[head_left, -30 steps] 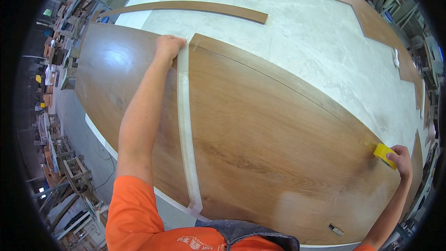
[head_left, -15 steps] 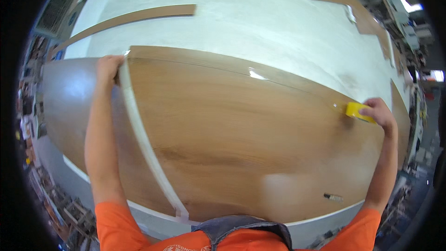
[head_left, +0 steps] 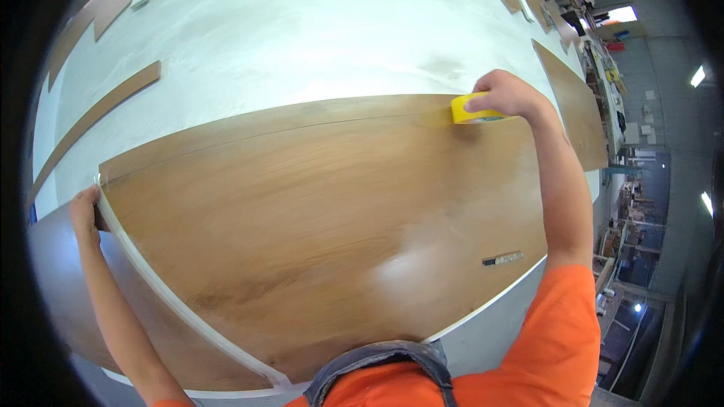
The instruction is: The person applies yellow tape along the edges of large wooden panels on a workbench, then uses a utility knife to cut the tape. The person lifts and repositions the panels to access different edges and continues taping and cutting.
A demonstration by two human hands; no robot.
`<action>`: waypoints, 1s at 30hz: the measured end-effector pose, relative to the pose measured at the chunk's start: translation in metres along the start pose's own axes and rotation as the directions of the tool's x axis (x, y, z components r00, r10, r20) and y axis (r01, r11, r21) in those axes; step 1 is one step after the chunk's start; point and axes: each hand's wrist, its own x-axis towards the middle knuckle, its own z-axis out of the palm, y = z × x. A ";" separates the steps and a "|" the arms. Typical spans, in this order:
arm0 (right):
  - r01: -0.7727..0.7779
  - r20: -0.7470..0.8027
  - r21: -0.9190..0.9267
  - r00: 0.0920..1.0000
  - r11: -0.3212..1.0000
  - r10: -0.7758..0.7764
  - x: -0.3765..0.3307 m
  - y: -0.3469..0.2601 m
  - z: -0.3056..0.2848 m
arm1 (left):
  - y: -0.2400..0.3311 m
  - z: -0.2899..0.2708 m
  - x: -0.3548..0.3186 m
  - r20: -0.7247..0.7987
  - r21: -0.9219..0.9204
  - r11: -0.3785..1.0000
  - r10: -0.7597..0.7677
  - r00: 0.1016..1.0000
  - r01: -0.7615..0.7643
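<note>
My right hand (head_left: 513, 96) is closed around a yellow roll of tape (head_left: 460, 111) at the far right part of a brown wood-grain panel (head_left: 324, 203). A thin line runs along the panel's far edge, leading left from the roll. At the panel's far left corner my left hand (head_left: 85, 212) is closed, next to the end of a pale strip (head_left: 162, 286). Something small and dark shows under its fingers, too hidden to name. This strip lies between the panel and a second brown panel (head_left: 68, 286). A short dark-and-grey stick-shaped tool (head_left: 503, 258) lies near the right edge.
A white tabletop (head_left: 302, 38) extends behind the panel. On it lie a narrow brown strip (head_left: 94, 128) at left, several brown boards along the far side, and another brown board (head_left: 573, 113) at right. Shelving and clutter stand beyond the right edge.
The view has turned to the right. My right hand still holds the tape roll near the panel's far right. My left hand stays at the far left corner. The stick-shaped tool lies where it was.
</note>
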 end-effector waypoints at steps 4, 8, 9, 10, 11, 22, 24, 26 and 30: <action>-0.041 -0.016 -0.042 0.999 0.998 0.040 -0.002 -0.014 0.000 | -0.004 0.002 0.005 -0.003 0.018 1.000 -0.019 1.000 0.019; -0.053 -0.070 -0.101 0.996 0.993 0.046 -0.002 -0.025 0.004 | -0.002 0.004 0.006 -0.002 0.035 0.999 -0.029 1.000 0.029; -0.037 -0.071 -0.123 0.997 0.992 0.029 -0.001 -0.027 0.004 | -0.004 0.003 0.007 0.001 0.046 0.999 -0.025 1.000 0.025; -0.021 -0.071 -0.146 0.997 0.989 0.010 0.001 -0.029 0.004 | -0.006 0.003 0.008 0.002 0.056 0.998 -0.023 1.000 0.023; 0.003 -0.072 -0.169 0.997 0.986 -0.015 0.003 -0.033 0.003 | -0.010 0.001 0.009 -0.030 0.094 0.996 0.015 0.999 -0.012; 0.010 -0.188 -0.290 0.980 0.957 -0.067 0.014 -0.048 0.026 | 0.046 0.041 -0.080 -0.265 0.599 0.790 0.351 0.898 -0.132; 0.030 -0.213 -0.271 0.973 0.962 -0.090 0.015 -0.043 0.029 | 0.073 0.047 -0.103 -0.284 0.526 0.842 0.304 0.909 -0.117; 0.093 -0.298 -0.252 0.940 0.963 -0.169 0.016 -0.032 0.036 | 0.070 0.046 -0.104 -0.296 0.516 0.853 0.263 0.918 -0.077; 0.041 -0.265 -0.165 0.960 0.985 -0.085 0.009 -0.040 0.030 | 0.083 0.062 -0.119 -0.415 0.575 0.816 0.232 0.880 0.056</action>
